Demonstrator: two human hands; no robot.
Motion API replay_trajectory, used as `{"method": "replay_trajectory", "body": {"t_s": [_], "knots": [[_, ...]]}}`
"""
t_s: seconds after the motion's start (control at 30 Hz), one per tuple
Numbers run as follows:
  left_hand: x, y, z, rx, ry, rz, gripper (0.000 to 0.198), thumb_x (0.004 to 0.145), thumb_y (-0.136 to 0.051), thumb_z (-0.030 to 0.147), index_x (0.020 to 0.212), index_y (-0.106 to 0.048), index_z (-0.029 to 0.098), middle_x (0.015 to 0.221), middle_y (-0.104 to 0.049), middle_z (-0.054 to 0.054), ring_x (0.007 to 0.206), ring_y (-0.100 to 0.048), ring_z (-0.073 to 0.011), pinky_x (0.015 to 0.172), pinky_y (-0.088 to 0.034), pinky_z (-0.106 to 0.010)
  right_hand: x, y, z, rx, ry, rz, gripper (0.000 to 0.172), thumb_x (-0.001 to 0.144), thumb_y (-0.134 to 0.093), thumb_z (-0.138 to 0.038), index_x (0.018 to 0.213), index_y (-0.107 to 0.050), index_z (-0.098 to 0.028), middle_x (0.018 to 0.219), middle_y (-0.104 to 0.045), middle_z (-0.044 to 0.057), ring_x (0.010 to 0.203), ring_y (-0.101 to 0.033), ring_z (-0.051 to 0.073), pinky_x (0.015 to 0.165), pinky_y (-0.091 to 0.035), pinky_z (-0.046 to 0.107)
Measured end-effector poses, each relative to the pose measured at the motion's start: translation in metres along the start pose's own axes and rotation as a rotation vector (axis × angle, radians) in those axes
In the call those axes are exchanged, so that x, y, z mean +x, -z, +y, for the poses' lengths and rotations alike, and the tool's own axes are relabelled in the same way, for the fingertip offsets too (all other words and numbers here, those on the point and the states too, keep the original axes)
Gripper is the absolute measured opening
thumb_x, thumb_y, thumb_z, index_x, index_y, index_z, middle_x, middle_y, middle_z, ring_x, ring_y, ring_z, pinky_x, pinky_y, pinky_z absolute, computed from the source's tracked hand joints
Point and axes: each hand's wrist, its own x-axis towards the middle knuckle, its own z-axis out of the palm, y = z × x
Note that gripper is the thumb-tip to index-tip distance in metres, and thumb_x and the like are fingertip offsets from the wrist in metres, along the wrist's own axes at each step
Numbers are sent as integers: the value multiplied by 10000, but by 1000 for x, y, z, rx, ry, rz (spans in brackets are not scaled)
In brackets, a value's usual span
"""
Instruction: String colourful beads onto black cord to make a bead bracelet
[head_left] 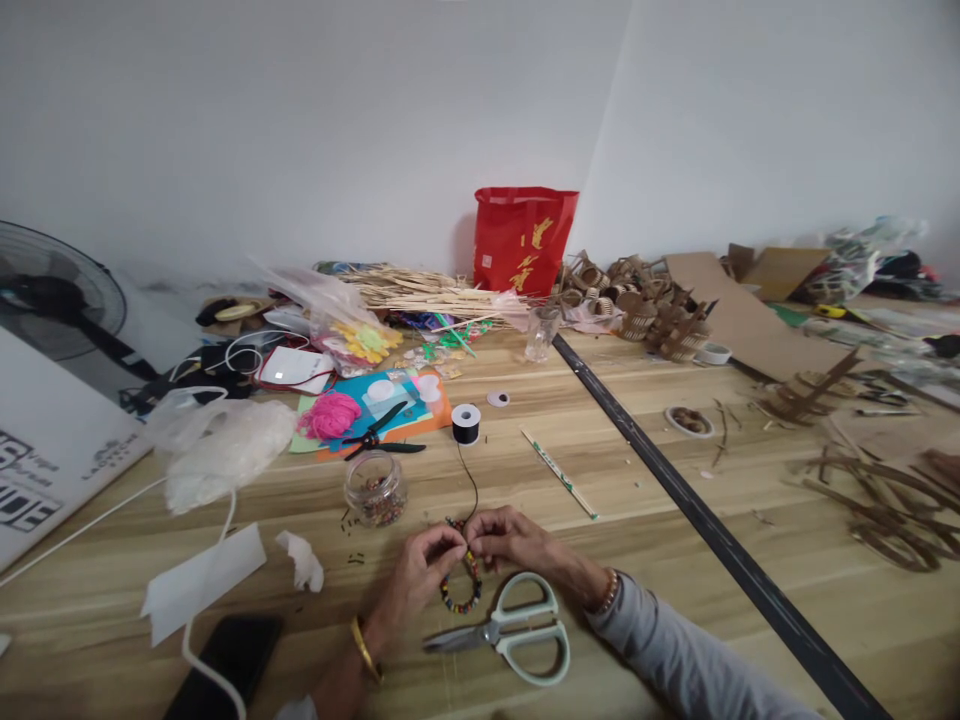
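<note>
A loop of colourful beads [462, 606] hangs between my two hands over the wooden table. My left hand [429, 562] pinches the beaded string at its upper end, thumb and forefinger together. Right against it, my right hand [504, 540] pinches the same string near the join; the exact grip is too small to make out. A black cord [474, 478] runs from my fingers up to a spool of black cord [466, 426]. Scissors with pale handles [501, 630] lie just below my hands, blades pointing left. Left of the spool stands a clear jar of beads [376, 490].
Black-handled pliers [373, 438] and pink yarn [330, 414] lie on coloured paper. A phone [225, 668] and white paper [204, 582] are at front left. A dark strip [675, 500] crosses the table. Behind stand a glass [541, 335] and a red bag [521, 240].
</note>
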Motion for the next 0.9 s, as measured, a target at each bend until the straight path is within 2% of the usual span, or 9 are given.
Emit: {"method": "replay_trajectory", "body": {"t_s": [0.17, 0.43, 0.63, 0.77, 0.9], "knots": [[1, -2, -4, 22, -23, 12, 197, 760, -613, 337, 714, -674, 156, 669, -685, -32, 639, -600, -160, 611, -484, -242, -1, 2, -2, 76, -21, -44, 375, 660, -737, -480, 728, -602, -137, 597, -509, -47, 505, -466, 61, 480, -392, 169], [-1, -3, 0, 79, -59, 20, 64, 708, -599, 180, 724, -659, 162, 673, -688, -22, 623, -623, -152, 598, -509, -234, 1, 4, 5, 104, -21, -53, 333, 660, -733, -432, 722, -598, -134, 575, -506, -46, 493, -458, 63, 460, -392, 161], [-3, -5, 0, 76, -64, 53, 81, 748, -587, 216, 727, -646, 165, 672, -681, -27, 618, -610, -146, 561, -489, -218, -1, 4, 2, 86, -23, -67, 345, 669, -735, -449, 738, -604, -137, 602, -511, -43, 505, -451, 66, 466, -397, 164], [-4, -5, -1, 99, -125, 68, 58, 760, -591, 194, 725, -626, 165, 644, -651, -9, 587, -593, -139, 557, -483, -223, -1, 5, 1, 54, -28, -88, 364, 683, -727, -473, 740, -606, -134, 618, -516, -37, 503, -440, 61, 466, -388, 161], [-4, -5, -1, 190, -271, 105, 98, 780, -587, 165, 686, -613, 171, 680, -627, -20, 646, -598, -154, 600, -492, -246, -1, 5, 2, 40, -17, -89, 379, 688, -726, -486, 742, -606, -131, 610, -515, -39, 498, -451, 62, 468, -400, 163]]}}
